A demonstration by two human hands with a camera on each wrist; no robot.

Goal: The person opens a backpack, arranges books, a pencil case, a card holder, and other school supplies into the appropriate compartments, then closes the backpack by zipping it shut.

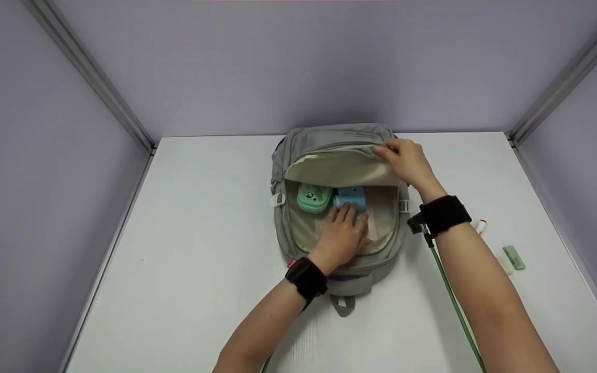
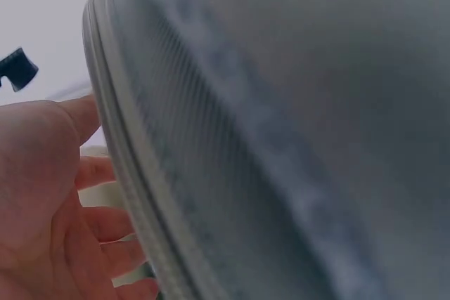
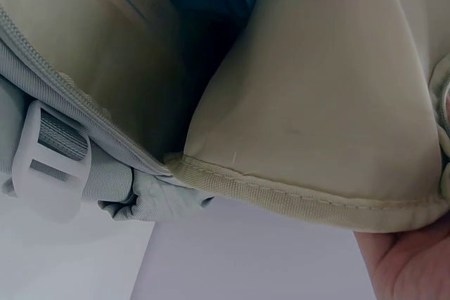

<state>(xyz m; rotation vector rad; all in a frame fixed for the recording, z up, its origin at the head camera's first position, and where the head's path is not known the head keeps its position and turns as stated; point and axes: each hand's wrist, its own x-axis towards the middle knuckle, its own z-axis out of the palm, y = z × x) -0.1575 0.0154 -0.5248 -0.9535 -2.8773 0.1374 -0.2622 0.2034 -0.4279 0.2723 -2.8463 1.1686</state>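
The grey backpack (image 1: 340,137) is lying on the desk (image 1: 215,233), its front flap (image 1: 340,168) gaping — and at the bag's two o'clock the right hand (image 1: 410,160) is pinching that flap's edge. Inside, the left hand (image 1: 341,235) is spreading loose fingers, tips meeting the blue container (image 1: 351,195) at twelve o'clock — while a green panda case (image 1: 313,198) is sitting at eleven.

From my remote seat, I've got a white table (image 1: 210,228) filling the lower view, the plain back wall (image 1: 236,67) straight ahead in pale lilac, and a left wall (image 1: 55,166) and right wall (image 1: 583,150) flaring out on either side! Grey posts (image 1: 94,72) line both corners, and under soft light I'm seeing a shadow (image 1: 350,103) smudge the back wall, low in the middle.
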